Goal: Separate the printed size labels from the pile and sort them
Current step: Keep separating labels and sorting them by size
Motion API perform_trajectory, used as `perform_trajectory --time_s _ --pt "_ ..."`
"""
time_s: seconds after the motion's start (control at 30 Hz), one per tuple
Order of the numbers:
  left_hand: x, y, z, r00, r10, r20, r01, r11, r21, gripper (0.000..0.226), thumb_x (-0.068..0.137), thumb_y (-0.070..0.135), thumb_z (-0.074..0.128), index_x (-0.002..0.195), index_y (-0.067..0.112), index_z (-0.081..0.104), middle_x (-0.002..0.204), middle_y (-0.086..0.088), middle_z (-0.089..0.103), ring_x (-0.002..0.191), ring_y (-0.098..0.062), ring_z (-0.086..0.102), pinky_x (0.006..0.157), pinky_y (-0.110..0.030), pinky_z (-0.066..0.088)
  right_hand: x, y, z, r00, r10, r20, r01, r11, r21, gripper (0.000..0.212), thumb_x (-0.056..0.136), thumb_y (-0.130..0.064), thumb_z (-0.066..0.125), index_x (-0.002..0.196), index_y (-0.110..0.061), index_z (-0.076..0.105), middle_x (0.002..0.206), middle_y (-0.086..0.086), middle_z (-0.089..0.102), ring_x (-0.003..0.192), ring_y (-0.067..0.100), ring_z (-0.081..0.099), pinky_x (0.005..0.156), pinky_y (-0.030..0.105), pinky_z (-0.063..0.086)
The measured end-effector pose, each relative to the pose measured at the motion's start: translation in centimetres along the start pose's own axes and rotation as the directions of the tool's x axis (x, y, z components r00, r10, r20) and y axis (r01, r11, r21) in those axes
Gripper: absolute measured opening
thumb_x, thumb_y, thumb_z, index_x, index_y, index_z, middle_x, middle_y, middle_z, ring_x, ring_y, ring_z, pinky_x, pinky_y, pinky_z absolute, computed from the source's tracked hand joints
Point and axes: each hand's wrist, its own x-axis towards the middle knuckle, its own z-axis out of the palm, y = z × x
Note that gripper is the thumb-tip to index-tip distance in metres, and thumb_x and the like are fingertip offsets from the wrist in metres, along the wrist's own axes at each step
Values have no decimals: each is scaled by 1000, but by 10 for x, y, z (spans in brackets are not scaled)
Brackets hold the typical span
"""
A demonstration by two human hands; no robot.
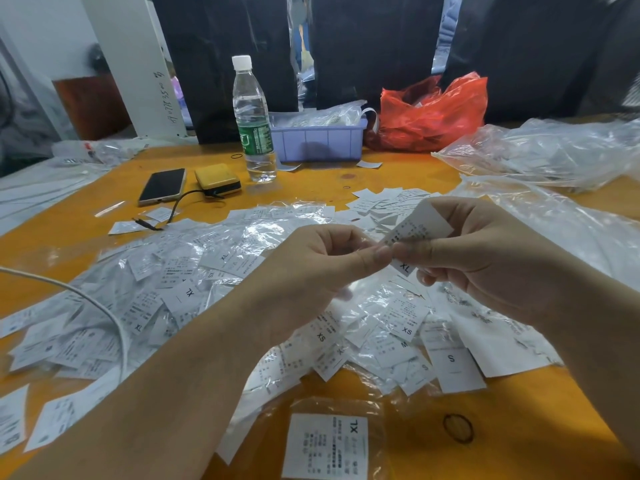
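A wide pile of white printed size labels [180,292], many in clear plastic sleeves, covers the orange table [311,188]; marks such as XL, XS, S and M show. Above the pile, my right hand [485,261] pinches a white label marked XL [417,233] between thumb and fingers. My left hand [318,268] pinches the same label's near edge with thumb and forefinger, the two thumbs almost touching. A separate stack of XL labels in a clear sleeve [327,445] lies at the table's near edge.
A water bottle [254,123], a phone [162,187] and a yellow power bank [218,180] with a cable stand at the back left. A purple bin [322,142], a red plastic bag [433,112] and clear bags [547,150] lie behind and right. A white cable [104,306] crosses the pile; a rubber band [458,427] lies near the front.
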Motion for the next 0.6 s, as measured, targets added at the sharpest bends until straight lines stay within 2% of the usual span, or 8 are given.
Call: perform_trajectory --time_s 0.1,0.2,0.4,0.5,0.6 --pt "0 -1 -1 999 -5 36 5 1000 2 22 75 39 69 80 18 69 59 17 59 54 3 52 67 -28 44 -1 1 1 1000 -5 26 5 1000 -1 16 54 -27 80 67 -21 73 69 6 65 61 15 55 55 25 45" --pt "0 0 -3 998 -10 58 11 1000 -17 17 72 39 70 75 22 69 61 16 60 56 1 53 68 -29 45 0 2 3 999 4 33 -5 999 31 13 56 -26 79 66 -21 73 65 4 62 59 14 52 55 25 45" --pt "0 -1 -4 996 -10 86 9 1000 4 21 69 42 71 74 22 71 69 11 63 61 -2 55 60 -16 48 -1 2 3 999 12 34 -14 998 64 10 59 -22 77 68 -20 74 65 2 60 57 12 50 55 25 45" --pt "0 -1 -5 998 -13 69 13 1000 -1 20 70 41 72 76 23 72 68 12 63 61 -3 55 62 -18 48 -1 -1 -2 1000 5 4 -5 998 59 11 58 -19 77 68 -18 73 65 4 60 56 13 50 54 24 44" --pt "0 0 -6 999 -18 48 19 1000 -25 20 66 43 73 75 25 73 67 10 61 59 -5 54 64 -22 48 -2 -4 -7 999 -4 34 3 999 40 10 60 -14 77 67 -18 72 63 4 60 55 12 50 53 24 43"
